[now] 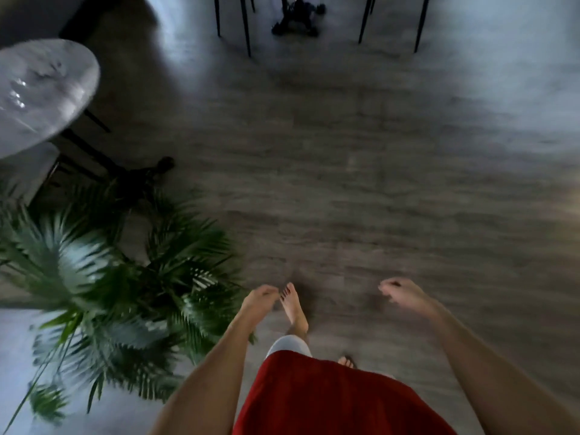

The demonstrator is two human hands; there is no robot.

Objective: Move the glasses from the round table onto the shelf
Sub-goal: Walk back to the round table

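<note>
The whole view is motion-blurred. A round white marble table (62,89) stands at the upper left, and clear glinting shapes on its left part look like glasses (17,91). My left hand (260,299) hangs low in the middle, fingers loosely curled, holding nothing. My right hand (405,295) hangs to its right, also relaxed and holding nothing. Both hands are far from the table, over the wooden floor. No shelf is in view.
A large potted palm (103,271) spreads across the lower left between me and the table. Black chair legs (246,29) and a dark table base (296,23) stand at the top. Grey wooden floor (376,152) lies ahead. My bare foot (293,309) steps forward.
</note>
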